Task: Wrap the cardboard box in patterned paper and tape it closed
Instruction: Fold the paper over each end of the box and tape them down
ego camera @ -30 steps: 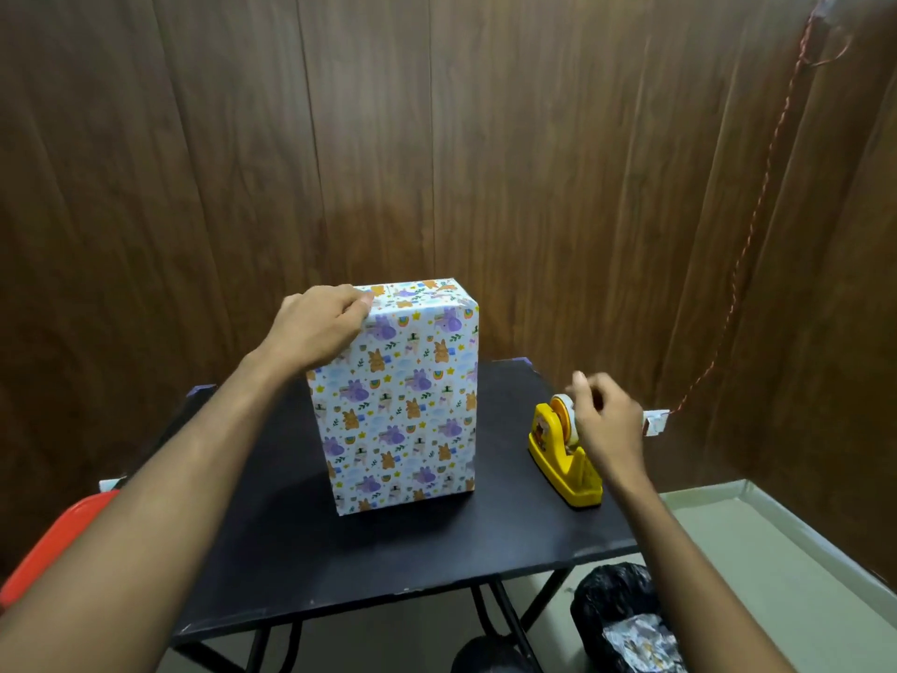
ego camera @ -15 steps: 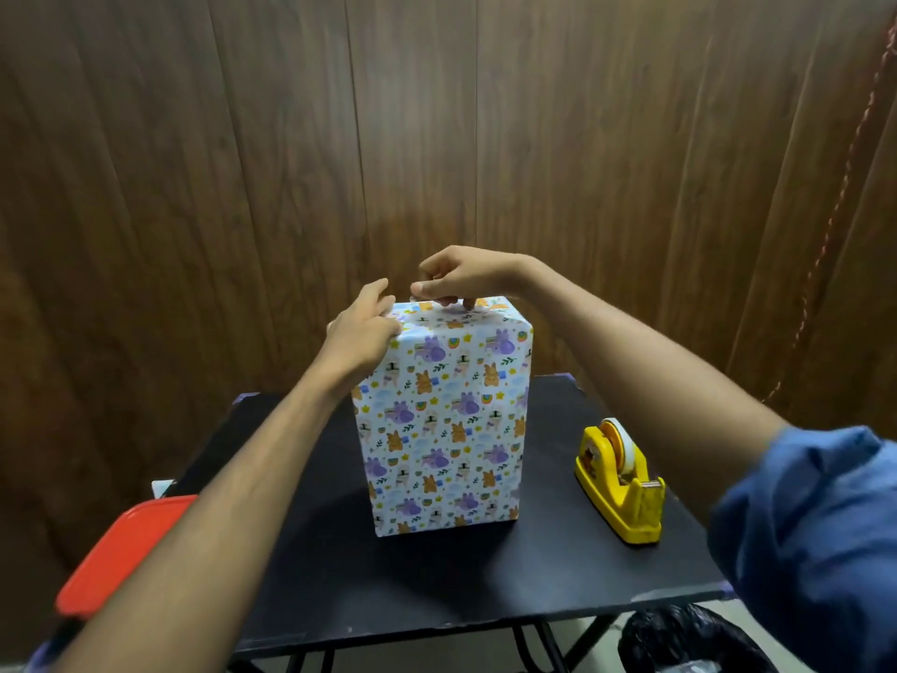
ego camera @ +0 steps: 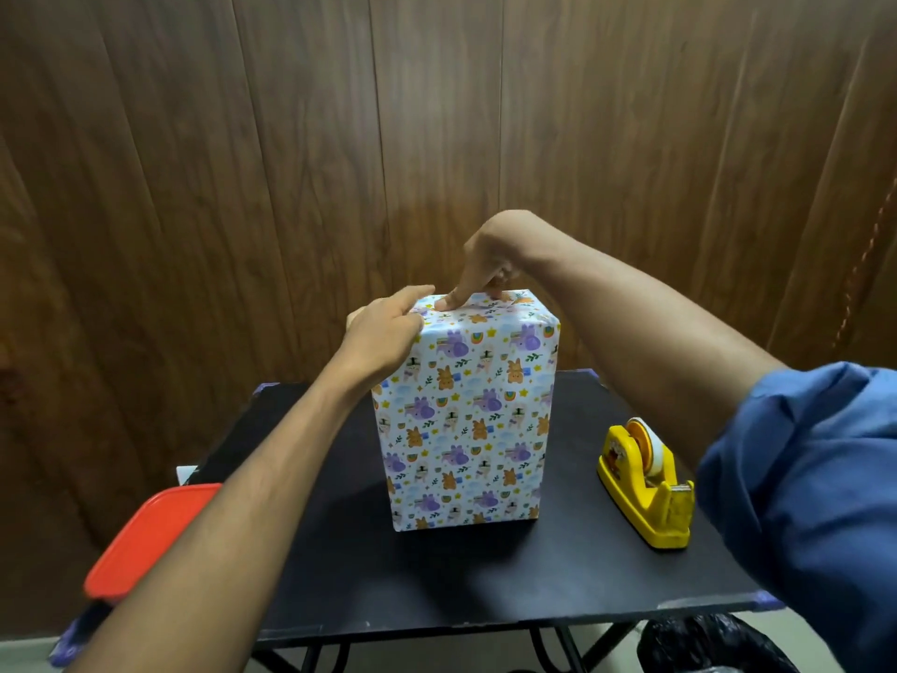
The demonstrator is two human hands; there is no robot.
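A red lid (ego camera: 145, 539) is lying at the left edge of the black table (ego camera: 485, 585), which is standing against a dark wood-panelled wall (ego camera: 242, 162). The left hand (ego camera: 383, 332) is gripping the upper left corner of the wrapped box (ego camera: 466, 420), standing upright mid-table, fingers curled round it. The right hand (ego camera: 490, 255) is pressing its extended fingertips onto the box top. A yellow tape dispenser (ego camera: 645, 483) is sitting to the right, apart from the box.

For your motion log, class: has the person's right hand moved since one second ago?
Yes. The right hand has left the yellow plastic tape dispenser and now presses on top of the paper-wrapped box.
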